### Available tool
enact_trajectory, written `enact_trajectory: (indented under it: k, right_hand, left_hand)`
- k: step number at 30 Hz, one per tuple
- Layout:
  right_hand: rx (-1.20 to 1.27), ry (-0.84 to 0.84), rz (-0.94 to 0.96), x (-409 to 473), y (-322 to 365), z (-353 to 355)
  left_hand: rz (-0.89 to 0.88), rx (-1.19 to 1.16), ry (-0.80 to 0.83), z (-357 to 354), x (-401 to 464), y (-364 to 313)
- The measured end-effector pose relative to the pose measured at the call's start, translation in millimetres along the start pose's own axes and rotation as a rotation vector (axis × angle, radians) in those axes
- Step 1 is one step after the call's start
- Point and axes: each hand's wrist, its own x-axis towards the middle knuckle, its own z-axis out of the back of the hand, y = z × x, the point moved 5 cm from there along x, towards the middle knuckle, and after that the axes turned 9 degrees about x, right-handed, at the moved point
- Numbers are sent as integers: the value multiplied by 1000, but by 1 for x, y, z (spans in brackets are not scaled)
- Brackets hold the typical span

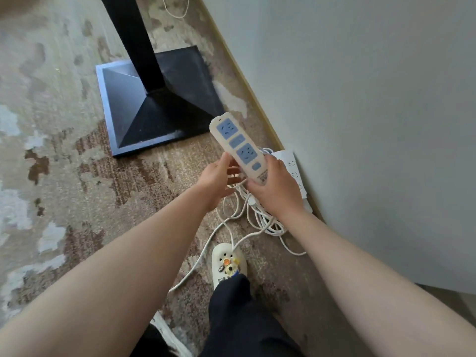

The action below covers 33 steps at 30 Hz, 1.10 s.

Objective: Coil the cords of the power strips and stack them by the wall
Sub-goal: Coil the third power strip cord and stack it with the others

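Note:
A cream power strip with blue sockets (238,146) is held above the carpet, close to the wall. My right hand (277,188) grips its near end. My left hand (219,179) touches its left side with fingers spread under it. Its white cord (260,220) hangs in loose loops below my hands and trails over the carpet toward my foot. A white power strip (293,167) lies on the floor against the wall (360,99), partly hidden by my right hand.
A black table pedestal with a square base (154,106) stands on the patterned carpet just left of the strips. My foot in a cream clog (229,266) stands on the carpet beneath the cord. Another thin cord (177,9) lies at the top.

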Motion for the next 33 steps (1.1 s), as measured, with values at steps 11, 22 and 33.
enact_trajectory:
  k: [11,22,33]
  right_hand:
    - [398,-157,-153,60,-26,12]
    - [-92,-16,-393,59,-149,-54]
    - [-264,58,-512,58,-195,-111]
  left_hand:
    - [-76,504,537,-68,16,66]
    - [-153,1026,62,70,93,129]
    - [-153,990,-38,51,117,139]
